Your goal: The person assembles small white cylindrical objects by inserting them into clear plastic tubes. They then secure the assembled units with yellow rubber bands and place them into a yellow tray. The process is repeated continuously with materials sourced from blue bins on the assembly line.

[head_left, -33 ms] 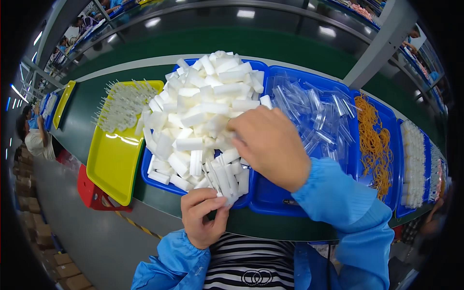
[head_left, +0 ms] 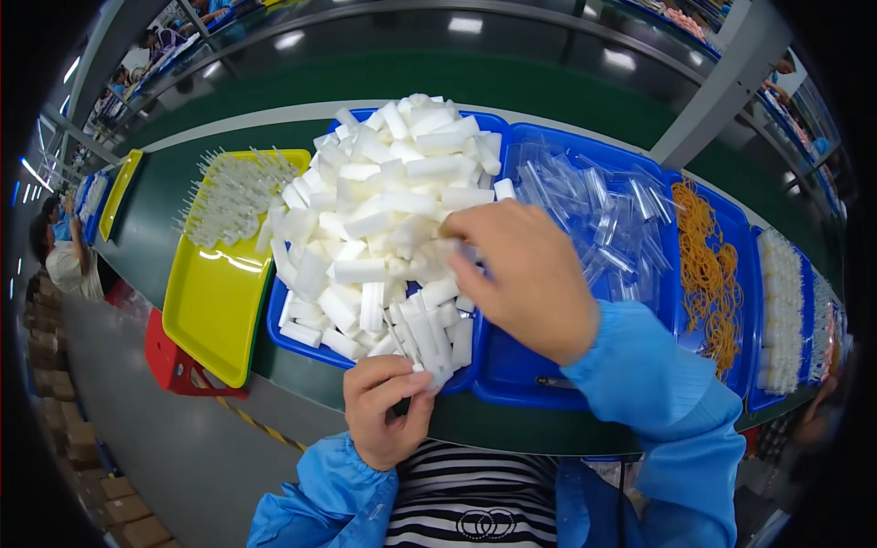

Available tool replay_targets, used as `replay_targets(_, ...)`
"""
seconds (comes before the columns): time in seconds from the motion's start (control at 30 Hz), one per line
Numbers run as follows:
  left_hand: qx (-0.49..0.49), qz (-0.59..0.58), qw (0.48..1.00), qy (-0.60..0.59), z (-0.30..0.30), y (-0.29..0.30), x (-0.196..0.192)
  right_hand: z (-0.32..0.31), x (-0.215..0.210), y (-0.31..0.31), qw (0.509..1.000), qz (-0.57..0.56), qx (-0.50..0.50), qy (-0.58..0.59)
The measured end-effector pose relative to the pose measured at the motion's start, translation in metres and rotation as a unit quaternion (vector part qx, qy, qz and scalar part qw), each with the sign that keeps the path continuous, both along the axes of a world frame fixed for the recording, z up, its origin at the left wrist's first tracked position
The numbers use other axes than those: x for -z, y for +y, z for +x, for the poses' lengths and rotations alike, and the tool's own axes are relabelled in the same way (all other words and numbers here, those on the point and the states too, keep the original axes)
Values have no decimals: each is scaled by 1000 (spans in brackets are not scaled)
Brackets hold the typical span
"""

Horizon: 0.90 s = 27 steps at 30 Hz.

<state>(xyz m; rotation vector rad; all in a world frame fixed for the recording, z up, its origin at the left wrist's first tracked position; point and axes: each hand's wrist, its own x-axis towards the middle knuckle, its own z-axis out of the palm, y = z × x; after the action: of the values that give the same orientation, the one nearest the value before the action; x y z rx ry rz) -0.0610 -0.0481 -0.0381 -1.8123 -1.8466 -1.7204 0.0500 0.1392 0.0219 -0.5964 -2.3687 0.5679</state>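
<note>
My left hand (head_left: 388, 411) is closed at the near edge of the foam pile, its thumb and fingers pinching the lower end of a bundle of thin translucent tubes (head_left: 423, 336). A small white tip shows at the fingertips. My right hand (head_left: 525, 279) hovers over the right side of the heaped white foam pieces (head_left: 384, 224). Its index finger and thumb are bent and apart, with nothing visible between them; the other fingers are partly hidden. The foam fills a blue tray (head_left: 297, 345) and rises well above its rim.
Right of the foam, a blue tray (head_left: 512, 379) holds clear plastic sleeves (head_left: 594, 215) and a dark pen-like object. Farther right are orange rubber bands (head_left: 703, 274) and rows of white pieces (head_left: 779, 310). On the left, a yellow tray (head_left: 210, 310) carries thin clear spiky parts (head_left: 233, 201); below stands a red stool (head_left: 174, 361).
My right hand has shifted slightly to the right, away from the foam, and its thumb and index finger show a wider gap. The left hand has barely moved and keeps its pinch.
</note>
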Motion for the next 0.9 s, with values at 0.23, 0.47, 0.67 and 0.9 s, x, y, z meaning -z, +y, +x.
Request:
replay_targets(0.23, 137, -9, 987, 88, 6, 6, -31, 41, -25, -18, 844, -505, 40, 177)
replay_targets(0.47, 157, -34, 981, 106, 10, 9, -31, 75, -29, -38, 912, -409, -24, 6)
replay_targets(0.67, 126, -12, 990, -69, 11, 6, -18, 81, -21, -60, 962, -256, -71, 66)
replay_targets(0.9, 109, 36, 992, -52, -1, -3, -9, 36, -13, -26, 973, -192, -73, 105)
